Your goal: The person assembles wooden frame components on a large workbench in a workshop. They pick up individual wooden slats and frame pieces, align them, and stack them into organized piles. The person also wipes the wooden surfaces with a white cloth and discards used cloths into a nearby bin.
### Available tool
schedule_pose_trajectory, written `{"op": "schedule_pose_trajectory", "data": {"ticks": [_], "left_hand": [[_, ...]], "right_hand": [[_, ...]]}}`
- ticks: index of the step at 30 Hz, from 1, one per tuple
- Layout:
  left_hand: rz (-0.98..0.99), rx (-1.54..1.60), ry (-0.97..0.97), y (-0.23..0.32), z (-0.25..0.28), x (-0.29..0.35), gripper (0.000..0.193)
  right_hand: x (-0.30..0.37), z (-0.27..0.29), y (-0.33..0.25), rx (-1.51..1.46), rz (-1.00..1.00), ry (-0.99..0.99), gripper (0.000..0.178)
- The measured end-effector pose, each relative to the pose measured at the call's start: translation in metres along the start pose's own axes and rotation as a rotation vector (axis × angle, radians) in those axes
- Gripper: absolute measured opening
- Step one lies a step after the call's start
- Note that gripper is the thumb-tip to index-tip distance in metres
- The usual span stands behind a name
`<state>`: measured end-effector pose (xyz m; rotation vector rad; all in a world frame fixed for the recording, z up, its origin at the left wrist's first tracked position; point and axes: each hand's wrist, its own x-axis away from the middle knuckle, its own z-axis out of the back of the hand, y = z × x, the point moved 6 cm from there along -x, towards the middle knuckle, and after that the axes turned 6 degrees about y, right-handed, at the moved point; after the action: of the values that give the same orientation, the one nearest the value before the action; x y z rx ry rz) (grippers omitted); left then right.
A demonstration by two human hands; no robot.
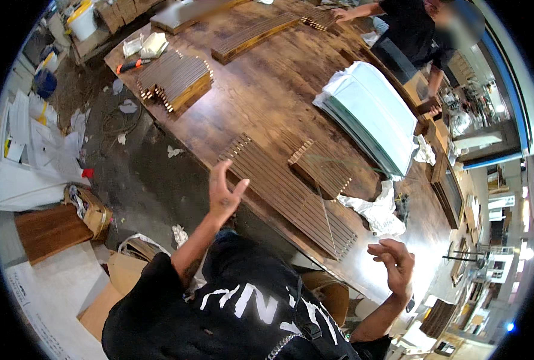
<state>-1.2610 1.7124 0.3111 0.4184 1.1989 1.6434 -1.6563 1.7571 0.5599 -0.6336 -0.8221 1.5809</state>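
Note:
My left hand [223, 197] is raised by the table's near edge, thumb and fingers spread, with nothing visible in it. Close to it lies a long row of dark brown wooden strips [291, 195], side by side, with pale ends. My right hand [394, 267] hovers past the row's right end; its fingers curve with a gap before the thumb, and I see nothing between them. A thin pale line [327, 219] crosses the strips; I cannot tell what it is. Beyond the row sits a shorter bundle of strips [321, 167].
A stack of glass panes [372, 114] with white sheets stands on the brown table [261, 96]. Crumpled white plastic [384, 210] lies nearer. Strip stacks [177, 81] and an orange-handled tool [132, 66] are far left. Across the table, a person [408, 30] touches strips.

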Motion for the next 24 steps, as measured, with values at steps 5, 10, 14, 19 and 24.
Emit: {"op": "schedule_pose_trajectory", "data": {"ticks": [5, 10, 14, 19, 24], "left_hand": [[0.024, -0.211, -0.162, -0.074, -0.014, 0.002, 0.113], [-0.012, -0.150, -0.073, -0.080, -0.021, -0.004, 0.125], [0.046, -0.205, -0.114, -0.076, -0.023, -0.008, 0.128], [0.094, -0.200, -0.142, -0.079, -0.029, -0.004, 0.130], [0.106, -0.204, -0.148, -0.086, -0.025, -0.002, 0.125]], "right_hand": [[-0.063, -0.053, -0.005, 0.187, 0.000, -0.223, 0.028], [-0.106, -0.114, -0.015, 0.514, 0.203, -0.364, 0.027], [-0.126, -0.154, -0.017, 0.563, 0.292, -0.411, 0.029], [-0.128, -0.173, -0.009, 0.540, 0.280, -0.434, 0.030], [-0.132, -0.189, -0.005, 0.574, 0.280, -0.482, 0.030]]}}
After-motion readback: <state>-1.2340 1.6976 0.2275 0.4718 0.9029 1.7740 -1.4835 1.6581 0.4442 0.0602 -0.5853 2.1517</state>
